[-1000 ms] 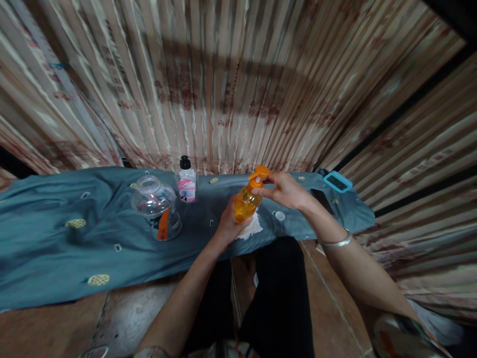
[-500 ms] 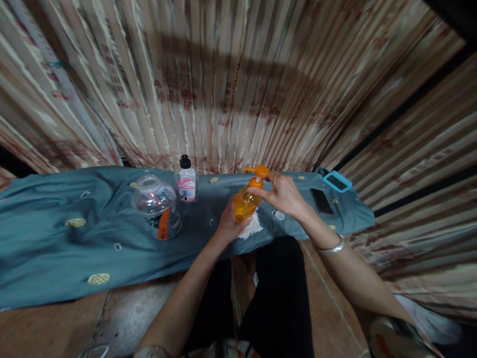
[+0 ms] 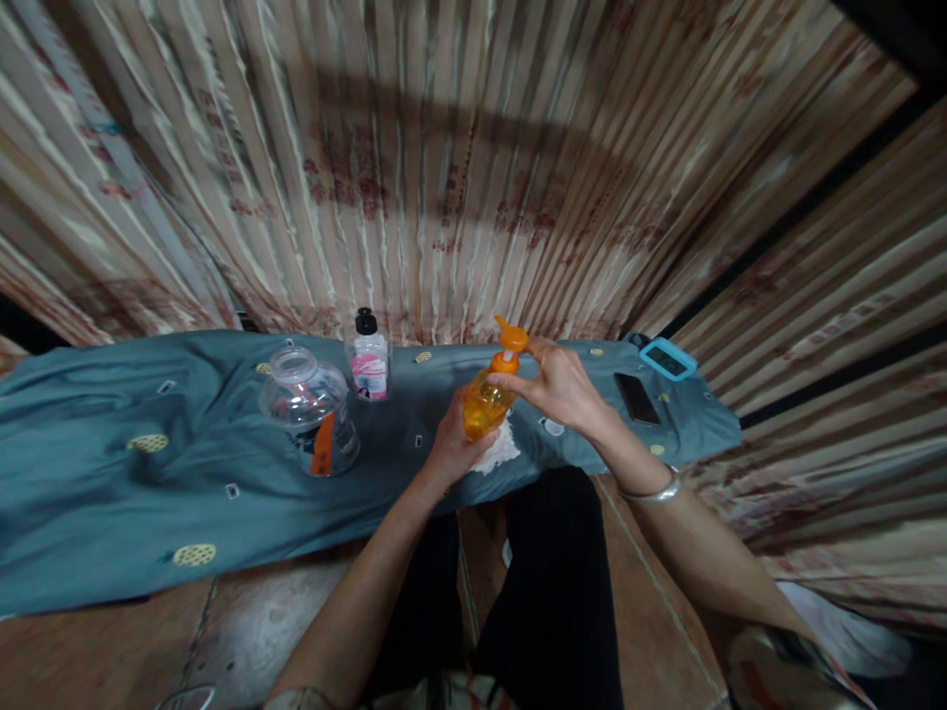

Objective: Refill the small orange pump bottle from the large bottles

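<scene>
A clear pump bottle (image 3: 484, 406) with yellow-orange liquid is tilted up to the right above the cloth. My left hand (image 3: 454, 441) is wrapped around its lower body. At the bottle's neck, my right hand (image 3: 558, 387) pinches the orange collar (image 3: 505, 362) between thumb and fingers; the far fingertips are partly hidden. The orange pump head (image 3: 513, 338) sits on a short pale stem, its spout pointing up and to the left. Beneath the bottle lies a crumpled white tissue (image 3: 501, 454), partly covered by my left hand.
On the blue-green cloth (image 3: 392, 473) stand a large clear jar (image 3: 344, 439) and a bottle with a pink label (image 3: 370, 367). To the right lie a small pale disc (image 3: 553, 427), a dark phone (image 3: 637, 398) and a blue-framed digital display (image 3: 668, 360). A pleated curtain (image 3: 459, 168) hangs behind.
The pump head has turned, its spout swinging from pointing left to pointing up and away. Both hands keep their hold on the bottle in nearly the same place.
</scene>
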The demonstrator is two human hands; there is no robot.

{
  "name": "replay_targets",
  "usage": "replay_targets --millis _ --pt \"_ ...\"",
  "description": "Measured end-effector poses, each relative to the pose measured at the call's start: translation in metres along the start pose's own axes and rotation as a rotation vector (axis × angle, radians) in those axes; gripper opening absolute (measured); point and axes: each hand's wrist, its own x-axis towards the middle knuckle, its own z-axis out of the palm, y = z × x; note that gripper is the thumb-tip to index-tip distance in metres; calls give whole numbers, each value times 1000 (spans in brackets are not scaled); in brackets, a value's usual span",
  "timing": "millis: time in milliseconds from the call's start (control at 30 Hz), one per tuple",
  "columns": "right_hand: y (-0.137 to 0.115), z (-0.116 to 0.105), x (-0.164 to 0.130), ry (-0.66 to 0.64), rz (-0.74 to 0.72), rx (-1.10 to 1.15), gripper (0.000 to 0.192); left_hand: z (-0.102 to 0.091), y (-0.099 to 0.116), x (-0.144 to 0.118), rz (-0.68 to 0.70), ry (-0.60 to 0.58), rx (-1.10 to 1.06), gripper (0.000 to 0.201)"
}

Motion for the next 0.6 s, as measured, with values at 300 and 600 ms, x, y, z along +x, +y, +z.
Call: replay_targets --millis 300,600 --pt "17 -3 2 -129 -69 159 40 -1 0 1 3 -5 -7 67" --pt "8 23 -17 125 96 141 52 -1 5 0 5 -18 -26 68"
